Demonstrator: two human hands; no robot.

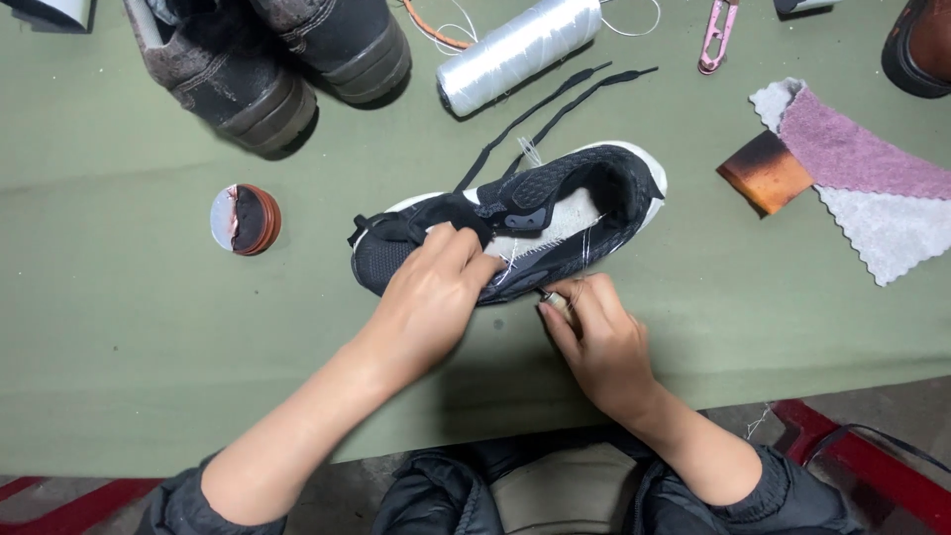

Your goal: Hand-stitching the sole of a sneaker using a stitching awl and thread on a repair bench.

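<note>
We see the left hand (436, 282) with its grip closed over the side of the black mesh sneaker with a white sole (515, 223), lying mid-bench on the green cloth-covered bench (119, 327), while the right hand (594, 337) pinches a small wooden-handled tool (557, 300) against the sole's edge.

A single head-worn camera looks steeply down, close over the green table (119, 327). The wearer's lap sits at six o'clock, the forearms rising from there to the left hand (431, 292) and right hand (594, 342) near centre; the table's far side lies at twelve o'clock
</note>
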